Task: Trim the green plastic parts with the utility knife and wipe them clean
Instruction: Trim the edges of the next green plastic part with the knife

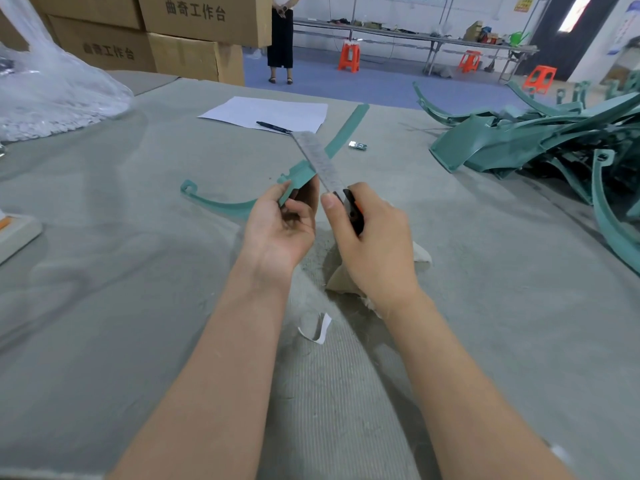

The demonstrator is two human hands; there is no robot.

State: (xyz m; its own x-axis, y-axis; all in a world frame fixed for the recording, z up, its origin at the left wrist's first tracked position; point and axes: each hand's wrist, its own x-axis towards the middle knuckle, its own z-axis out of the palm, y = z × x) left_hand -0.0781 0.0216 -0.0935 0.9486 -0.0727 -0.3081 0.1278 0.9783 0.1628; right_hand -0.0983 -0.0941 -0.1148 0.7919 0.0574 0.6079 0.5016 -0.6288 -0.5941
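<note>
My left hand (282, 223) grips a long curved green plastic part (301, 173) near its middle, holding it above the grey table cloth (121, 237). My right hand (372, 233) holds a black and orange utility knife (355, 213), thumb along its back. Its long extended blade (318, 159) lies against the part's edge and crosses it. A second curved green part (214, 202) lies on the cloth just left of my left hand. A beige wiping cloth (420, 259) lies under my right hand, mostly hidden.
A heap of several green parts (540, 143) fills the right side. A sheet of paper (266, 112) with a pen (273, 127) lies ahead, and a small blade case (357, 145) beside it. A plastic bag (52, 91) and cardboard boxes (194, 29) stand at the left. A person stands behind.
</note>
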